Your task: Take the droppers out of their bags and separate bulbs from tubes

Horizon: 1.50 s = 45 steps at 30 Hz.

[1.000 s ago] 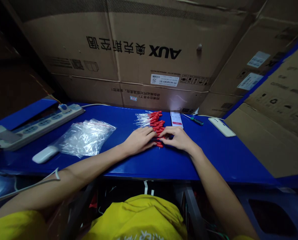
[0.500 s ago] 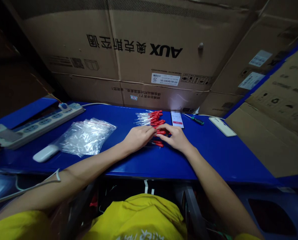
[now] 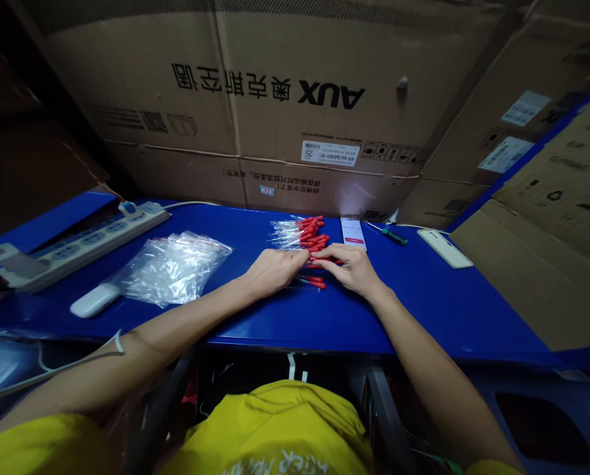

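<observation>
Several slim pieces with red handle-like ends (image 3: 311, 231) lie in a row on the blue table, their thin, shiny clear ends pointing left. Their exact kind is too small to make out. Over the near part of this row my left hand (image 3: 274, 269) is closed, its thumb and finger pinched close to a red end. Facing it, my right hand (image 3: 355, 269) pinches a red-ended piece (image 3: 338, 262) between thumb and fingers. The fingertips of both hands nearly meet and hide part of it. Two or so more red-ended pieces (image 3: 317, 282) lie just below the hands.
Clear zip bags (image 3: 173, 267) lie in a pile at left, beside a white rounded device (image 3: 95, 301) and a power strip (image 3: 84, 244). Behind the row are a lit phone (image 3: 353, 232) and a green-handled screwdriver (image 3: 393, 236). Another phone (image 3: 445, 248) lies at right. Cardboard (image 3: 275, 39) walls the back.
The view has shifted slightly. My right-hand fingers have drawn a little closer together around the red-ended piece; the hands otherwise stay in place over the row.
</observation>
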### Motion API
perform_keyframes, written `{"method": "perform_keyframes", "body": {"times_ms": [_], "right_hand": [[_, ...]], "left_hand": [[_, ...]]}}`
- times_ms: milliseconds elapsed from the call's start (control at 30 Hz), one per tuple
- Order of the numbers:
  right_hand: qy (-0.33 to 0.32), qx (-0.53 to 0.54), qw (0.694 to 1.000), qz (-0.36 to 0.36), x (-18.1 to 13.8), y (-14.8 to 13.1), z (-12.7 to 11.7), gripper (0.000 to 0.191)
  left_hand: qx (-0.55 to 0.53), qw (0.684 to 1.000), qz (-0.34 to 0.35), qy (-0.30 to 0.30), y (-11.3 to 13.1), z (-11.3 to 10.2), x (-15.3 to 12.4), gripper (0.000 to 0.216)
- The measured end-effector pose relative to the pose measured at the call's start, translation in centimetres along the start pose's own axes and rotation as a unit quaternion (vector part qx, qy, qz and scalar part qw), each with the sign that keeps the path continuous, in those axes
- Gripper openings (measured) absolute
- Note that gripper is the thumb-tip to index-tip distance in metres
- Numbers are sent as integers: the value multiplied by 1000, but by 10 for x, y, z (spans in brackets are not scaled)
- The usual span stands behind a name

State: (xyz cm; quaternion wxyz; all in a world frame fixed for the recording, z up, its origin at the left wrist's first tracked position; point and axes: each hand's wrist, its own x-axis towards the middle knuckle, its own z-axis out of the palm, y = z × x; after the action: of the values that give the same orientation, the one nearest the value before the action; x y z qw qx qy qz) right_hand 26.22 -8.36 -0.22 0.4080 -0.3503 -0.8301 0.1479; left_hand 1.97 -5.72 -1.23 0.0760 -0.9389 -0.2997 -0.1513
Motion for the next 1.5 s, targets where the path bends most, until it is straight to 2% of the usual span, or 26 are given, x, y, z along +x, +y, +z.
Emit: {"method": "perform_keyframes", "body": {"times_ms": [367,533,600,667,700,733,767,900,967,1067,1200,1333,1500], "right_hand": [[31,23,998,-43,2,3,-3,14],[31,34,999,-12,1,4,-10,13],[85,34,995,37,-5,13,-25,14],[207,34,973,97,-12,25,-44,17],[247,30,961,118,-15,31,-53,19],[261,21,956,128,-17,36,-59,21],[245,8,961,130,-19,40,-63,20],[57,-58,992,99,-16,40,-55,17],[-14,-87,992,94,-14,38,-48,15],[-88,-114,984,109,-17,37,-44,12],[-121,-134,975,131,-23,38,-47,12],[-155,-162,967,123,-24,37,-46,12],[-151,-180,964,125,-21,31,-42,11]], "left_hand": [[-20,999,-22,-31,4,-5,3,18],[-21,999,-29,-29,-3,-4,0,20],[-13,998,-62,-19,-17,-4,-4,21],[1,993,-119,4,-33,-4,-9,23],[4,989,-144,21,-38,-4,-11,25],[0,988,-152,36,-41,-4,-12,27],[-7,989,-142,48,-40,-3,-12,29],[-26,997,-13,69,-18,-2,-2,37],[-24,996,36,75,-6,0,2,39],[-32,995,62,74,-1,2,3,37],[-48,994,67,66,-3,6,0,34],[-59,994,66,64,-2,8,0,32],[-40,995,47,75,2,10,4,28]]}}
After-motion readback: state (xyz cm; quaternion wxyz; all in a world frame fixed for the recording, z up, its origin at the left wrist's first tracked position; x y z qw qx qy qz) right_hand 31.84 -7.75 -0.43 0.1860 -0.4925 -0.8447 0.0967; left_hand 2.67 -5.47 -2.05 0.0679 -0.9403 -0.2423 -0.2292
